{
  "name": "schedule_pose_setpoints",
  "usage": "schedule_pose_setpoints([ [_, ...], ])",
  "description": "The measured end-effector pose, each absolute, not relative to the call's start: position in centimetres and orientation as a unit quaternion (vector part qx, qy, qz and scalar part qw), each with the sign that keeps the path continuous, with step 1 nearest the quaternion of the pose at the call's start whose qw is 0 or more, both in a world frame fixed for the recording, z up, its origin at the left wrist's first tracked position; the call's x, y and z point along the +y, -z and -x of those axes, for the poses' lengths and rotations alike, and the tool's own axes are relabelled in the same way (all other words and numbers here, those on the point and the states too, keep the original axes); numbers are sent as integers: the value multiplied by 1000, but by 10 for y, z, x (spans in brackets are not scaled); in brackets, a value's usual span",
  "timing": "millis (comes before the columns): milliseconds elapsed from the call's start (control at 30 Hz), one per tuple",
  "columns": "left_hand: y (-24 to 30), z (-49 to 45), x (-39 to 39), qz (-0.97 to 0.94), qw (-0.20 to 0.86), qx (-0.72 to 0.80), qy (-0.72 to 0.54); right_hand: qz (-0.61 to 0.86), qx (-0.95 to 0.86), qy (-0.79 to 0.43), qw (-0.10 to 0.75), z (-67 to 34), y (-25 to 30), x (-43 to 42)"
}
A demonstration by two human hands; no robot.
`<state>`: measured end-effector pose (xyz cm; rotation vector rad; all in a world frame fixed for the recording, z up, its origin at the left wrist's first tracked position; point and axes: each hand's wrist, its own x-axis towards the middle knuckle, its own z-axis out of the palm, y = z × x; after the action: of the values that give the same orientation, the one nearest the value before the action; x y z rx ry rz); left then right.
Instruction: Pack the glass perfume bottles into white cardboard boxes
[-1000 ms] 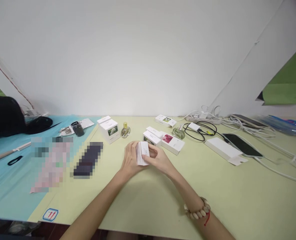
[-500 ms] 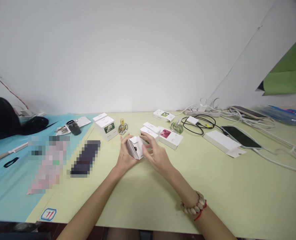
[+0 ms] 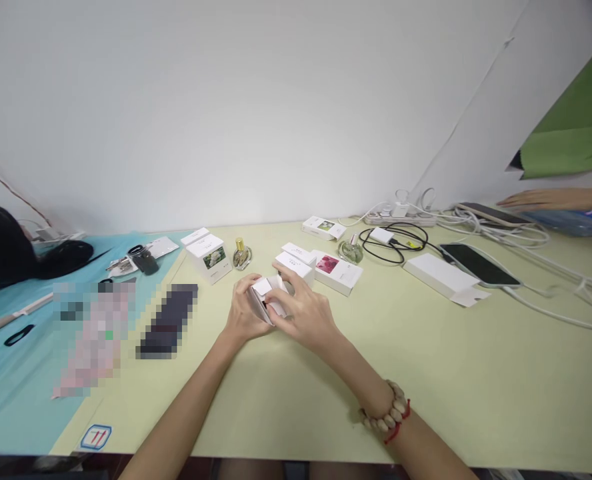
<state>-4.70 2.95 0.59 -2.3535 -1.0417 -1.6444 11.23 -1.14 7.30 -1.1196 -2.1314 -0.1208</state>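
The open white box (image 3: 262, 287) is at the middle of the desk (image 3: 426, 387), between the two hands, with its opening turned up and a flap raised at the far side. The left hand (image 3: 245, 310) is wrapped about its left side, the grip closed on the carton. The right hand (image 3: 309, 312) has thumb and forefinger bent and slightly parted at the opening; whether that grip has hold of anything inside cannot be told. A beaded bracelet (image 3: 387, 408) is on the right wrist.

Just beyond the right hand are two white cartons (image 3: 293, 264), with a red-pictured box (image 3: 337, 272) lying beside them on the right. A gold-capped bottle (image 3: 241, 255) stands on the far left of the hands, near a flower-pictured carton (image 3: 210, 260). A second bottle (image 3: 350, 250) stands to the far right. Further right lie a flat white carton (image 3: 442, 277) and a phone (image 3: 479, 265). Another person's hand (image 3: 541, 198) is at the far right.
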Motion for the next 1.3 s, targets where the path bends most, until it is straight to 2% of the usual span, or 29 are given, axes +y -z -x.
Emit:
schedule_pose_setpoints([
  [267,-4,43,29,762,112,-339,541,492,-760,-43,422,-109,-69,-11],
  [500,-6,42,29,747,53,-340,569,446,-719,-105,522,-110,-67,-7],
  [833,-9,45,29,754,-3,-296,587,374,-744,-145,535,-111,-65,-8],
  [1033,-5,43,31,681,9,-426,595,390,-698,-219,560,-113,-65,-3],
  [1133,0,51,38,669,36,-452,589,392,-709,-193,554,-115,-60,3],
  [1300,2,58,39,687,74,-396,605,409,-761,-117,489,-118,-56,5],
])
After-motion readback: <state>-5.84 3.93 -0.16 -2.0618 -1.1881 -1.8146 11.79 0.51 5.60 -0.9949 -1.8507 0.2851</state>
